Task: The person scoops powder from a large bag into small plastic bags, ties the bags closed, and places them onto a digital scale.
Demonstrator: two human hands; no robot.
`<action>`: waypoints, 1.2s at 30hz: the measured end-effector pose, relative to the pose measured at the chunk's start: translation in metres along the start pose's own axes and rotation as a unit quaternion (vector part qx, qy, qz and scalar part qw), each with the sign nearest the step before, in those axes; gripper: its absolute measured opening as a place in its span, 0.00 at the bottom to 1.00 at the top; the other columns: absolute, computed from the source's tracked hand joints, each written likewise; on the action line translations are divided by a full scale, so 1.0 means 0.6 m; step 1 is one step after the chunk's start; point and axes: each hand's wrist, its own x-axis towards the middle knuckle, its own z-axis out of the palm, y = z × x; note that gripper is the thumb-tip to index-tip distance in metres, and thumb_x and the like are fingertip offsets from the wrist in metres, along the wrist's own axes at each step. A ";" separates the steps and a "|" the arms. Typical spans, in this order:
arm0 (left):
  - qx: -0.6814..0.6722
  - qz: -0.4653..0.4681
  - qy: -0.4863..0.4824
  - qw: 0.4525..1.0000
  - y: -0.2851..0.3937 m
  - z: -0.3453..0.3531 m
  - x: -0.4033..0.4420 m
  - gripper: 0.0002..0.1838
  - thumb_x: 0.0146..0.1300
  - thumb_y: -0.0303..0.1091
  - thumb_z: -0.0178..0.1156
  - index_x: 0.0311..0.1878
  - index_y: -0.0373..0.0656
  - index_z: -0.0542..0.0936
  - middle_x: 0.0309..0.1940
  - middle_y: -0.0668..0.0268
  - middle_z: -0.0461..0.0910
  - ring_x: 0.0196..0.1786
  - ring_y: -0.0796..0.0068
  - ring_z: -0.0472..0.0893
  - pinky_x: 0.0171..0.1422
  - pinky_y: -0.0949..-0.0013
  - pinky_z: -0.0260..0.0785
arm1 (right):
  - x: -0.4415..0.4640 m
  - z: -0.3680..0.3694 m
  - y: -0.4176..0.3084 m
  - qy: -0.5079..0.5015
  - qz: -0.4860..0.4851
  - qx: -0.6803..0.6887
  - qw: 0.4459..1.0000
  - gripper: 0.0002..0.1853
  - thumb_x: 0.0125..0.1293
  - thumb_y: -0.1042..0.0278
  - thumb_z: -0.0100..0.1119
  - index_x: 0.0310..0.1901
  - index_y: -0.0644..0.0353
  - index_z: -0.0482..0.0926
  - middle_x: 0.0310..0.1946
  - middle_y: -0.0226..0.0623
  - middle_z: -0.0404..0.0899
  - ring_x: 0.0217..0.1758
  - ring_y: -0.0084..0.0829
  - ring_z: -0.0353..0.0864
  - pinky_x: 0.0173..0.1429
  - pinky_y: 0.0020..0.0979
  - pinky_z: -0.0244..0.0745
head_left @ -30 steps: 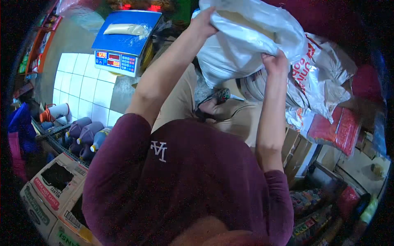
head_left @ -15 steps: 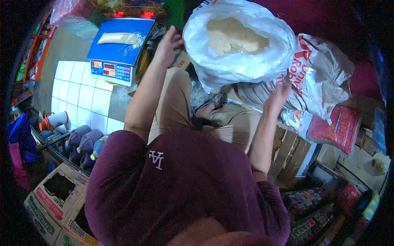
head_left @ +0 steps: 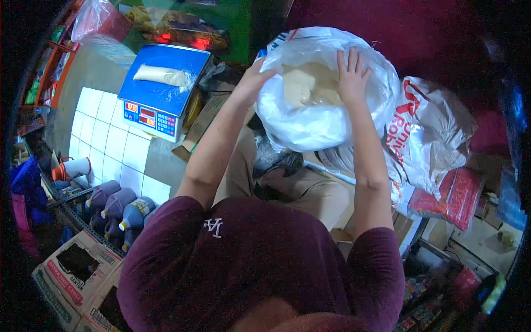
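A large white plastic sack [head_left: 310,130] stands with its mouth wide open, pale powder [head_left: 299,84] inside. At its left rim is my left hand [head_left: 255,84], thumb and fingers apart, touching the plastic; some fingertips are hard to make out. My right hand [head_left: 353,78] lies open with spread fingers against the sack's inner wall on the right, above the powder. To the left, a filled clear plastic bag of pale powder [head_left: 160,75] rests on the blue platform of a digital scale [head_left: 148,119] with lit red digits.
Beside the open sack on the right slumps another white printed sack [head_left: 428,127], with a red package [head_left: 451,196] below it. Purple-capped bottles [head_left: 116,202] line a rack at left. A cardboard box [head_left: 74,271] sits at lower left, and white tiles [head_left: 113,141] cover part of the floor.
My right hand has risen from below the sack's right side into its mouth. My left hand has shifted right and down onto the left rim. The view has tilted slightly.
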 end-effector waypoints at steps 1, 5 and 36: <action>-0.063 -0.027 -0.020 0.997 0.004 -0.009 0.005 0.25 0.64 0.36 0.58 0.63 0.37 0.68 0.51 0.60 0.78 0.51 0.71 0.78 0.56 0.68 0.70 | 0.019 0.018 0.013 0.034 -0.010 -0.039 0.999 0.48 0.51 0.54 0.68 0.72 0.42 0.52 0.73 0.44 0.47 0.76 0.50 0.45 0.67 0.65 0.50; -0.131 -0.125 -0.042 0.983 0.012 -0.043 0.014 0.22 0.69 0.40 0.54 0.61 0.37 0.70 0.50 0.61 0.79 0.49 0.71 0.80 0.55 0.66 0.73 | 0.091 0.029 0.034 0.079 -0.010 -0.039 0.996 0.43 0.54 0.57 0.64 0.71 0.43 0.55 0.73 0.39 0.49 0.75 0.48 0.48 0.67 0.65 0.49; -0.040 -0.254 0.005 0.966 0.027 -0.037 0.144 0.15 0.67 0.40 0.54 0.46 0.39 0.80 0.40 0.62 0.83 0.39 0.70 0.82 0.47 0.66 0.75 | 0.107 -0.024 0.056 0.055 -0.035 0.400 0.914 0.35 0.56 0.56 0.67 0.64 0.60 0.67 0.59 0.49 0.71 0.62 0.43 0.70 0.63 0.35 0.65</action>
